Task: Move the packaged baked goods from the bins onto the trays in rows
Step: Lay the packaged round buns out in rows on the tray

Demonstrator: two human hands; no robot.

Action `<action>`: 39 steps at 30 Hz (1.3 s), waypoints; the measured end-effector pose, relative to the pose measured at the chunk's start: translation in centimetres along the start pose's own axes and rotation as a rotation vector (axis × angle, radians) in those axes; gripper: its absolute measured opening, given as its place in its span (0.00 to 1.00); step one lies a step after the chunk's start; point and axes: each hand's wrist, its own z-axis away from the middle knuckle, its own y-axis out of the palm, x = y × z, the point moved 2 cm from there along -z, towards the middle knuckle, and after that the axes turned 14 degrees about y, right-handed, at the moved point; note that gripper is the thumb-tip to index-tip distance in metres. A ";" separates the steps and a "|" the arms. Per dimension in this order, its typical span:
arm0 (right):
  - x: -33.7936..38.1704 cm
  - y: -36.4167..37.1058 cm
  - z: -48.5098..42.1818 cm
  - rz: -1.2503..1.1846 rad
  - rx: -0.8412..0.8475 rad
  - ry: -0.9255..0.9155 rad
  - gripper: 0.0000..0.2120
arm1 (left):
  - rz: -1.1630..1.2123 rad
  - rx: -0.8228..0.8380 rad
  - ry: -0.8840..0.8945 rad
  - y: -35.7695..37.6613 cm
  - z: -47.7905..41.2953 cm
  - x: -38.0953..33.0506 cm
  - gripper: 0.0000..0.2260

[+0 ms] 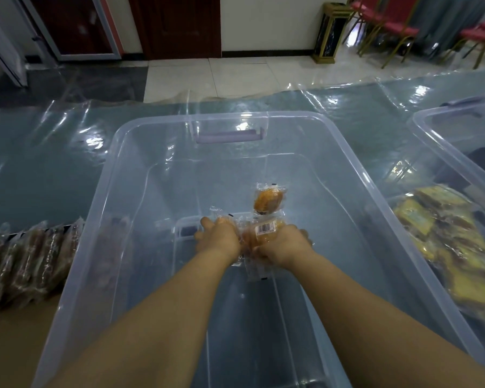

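Both my hands reach down into a large clear plastic bin. Between them is a small bunch of clear-wrapped orange-brown pastries, one showing a barcode label. My left hand grips the bunch from the left, fingers curled round a wrapper. On the right, my right hand curls round the packets. One more wrapped pastry lies alone on the bin floor just beyond my hands.
A row of dark packaged goods stands outside the bin at the left. A second clear bin at the right holds several yellow packets. Clear plastic sheeting covers the surface; chairs and a bin stand far back.
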 end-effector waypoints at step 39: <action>4.1 -6.4 4.7 0.702 -0.428 -0.762 0.29 | -0.518 -0.294 0.554 -16.5 11.1 -2.7 0.14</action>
